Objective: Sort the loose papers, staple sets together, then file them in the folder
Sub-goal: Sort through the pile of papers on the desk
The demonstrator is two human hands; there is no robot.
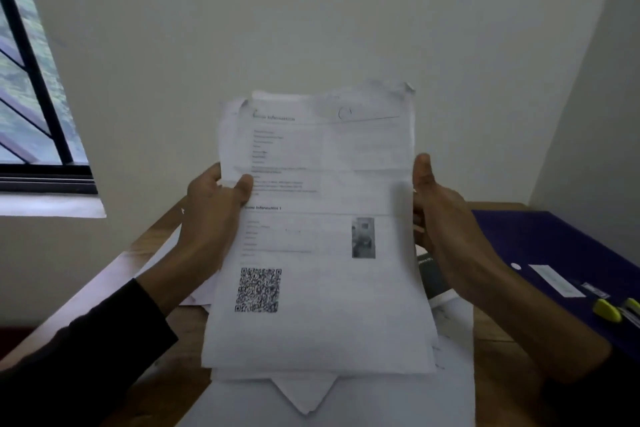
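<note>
Both hands, left hand (211, 215) and right hand (436, 208), grip paper stack (322, 253) upright left of folder (554, 253); tap edges square (corners ragged) before stapling.

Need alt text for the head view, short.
Both hands, left hand and right hand, hold a stack of white printed papers upright over a brown wooden table; a dark blue plastic folder lies at right.
</note>
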